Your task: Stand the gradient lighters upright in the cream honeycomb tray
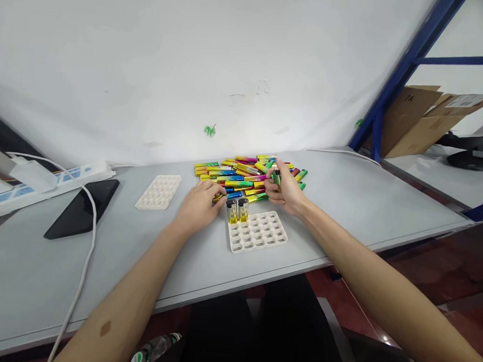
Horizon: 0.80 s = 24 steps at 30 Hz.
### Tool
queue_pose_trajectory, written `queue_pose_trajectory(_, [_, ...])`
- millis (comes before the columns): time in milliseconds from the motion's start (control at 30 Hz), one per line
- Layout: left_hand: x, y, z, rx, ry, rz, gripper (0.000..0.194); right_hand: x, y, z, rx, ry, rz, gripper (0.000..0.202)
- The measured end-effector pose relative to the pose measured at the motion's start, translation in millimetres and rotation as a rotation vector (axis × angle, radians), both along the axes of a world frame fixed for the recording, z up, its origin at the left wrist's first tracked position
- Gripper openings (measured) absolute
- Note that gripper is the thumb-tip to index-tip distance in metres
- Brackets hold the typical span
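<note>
A white tray (258,233) with rows of holes lies on the desk in front of me. Two yellow see-through lighters (243,211) with black tops stand upright in its far left corner. Behind the tray spreads a pile of shiny coloured lighters (249,179). My right hand (287,189) is raised at the pile's right side, fingers closed around a green lighter (276,178). At the pile's near left edge, my left hand (199,207) pinches a yellow lighter (217,198) between thumb and fingers; most of it is hidden.
Another white holed tray (159,192) lies to the left. Farther left are a black phone (84,209), a white power strip (84,171) and a loose white cable (89,238). A blue metal frame (378,115) and cardboard boxes (414,122) stand at the right.
</note>
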State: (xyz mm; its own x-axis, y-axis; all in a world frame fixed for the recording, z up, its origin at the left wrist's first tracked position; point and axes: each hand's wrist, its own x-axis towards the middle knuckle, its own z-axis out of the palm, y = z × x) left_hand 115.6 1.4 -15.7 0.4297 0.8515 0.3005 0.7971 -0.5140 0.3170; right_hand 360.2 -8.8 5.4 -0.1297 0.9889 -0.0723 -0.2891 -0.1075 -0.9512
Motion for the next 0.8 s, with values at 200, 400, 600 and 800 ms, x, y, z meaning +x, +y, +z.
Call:
queue_pose_trajectory(200, [0.3,1.3,-1.1,-0.017,-0.059,-0.011,0.020,2.4,2.1,-4.4,0.148,-0.105,-0.073,0.050])
queue_pose_trajectory(400, [0.8,1.2,0.1,-0.044,-0.091,-0.015,0.020,-0.5,-2.4,-5.6,0.219,-0.118,0.011,0.056])
queue_pose_trajectory(600, [0.6,1.3,0.3,-0.062,-0.101,-0.021,0.021,1.6,0.6,-5.5,0.093,-0.124,-0.059,0.059])
queue_pose_trajectory(800, [0.8,0.9,0.9,-0.073,-0.100,-0.009,0.019,0.1,-3.5,-3.4,0.081,-0.129,-0.025,0.044])
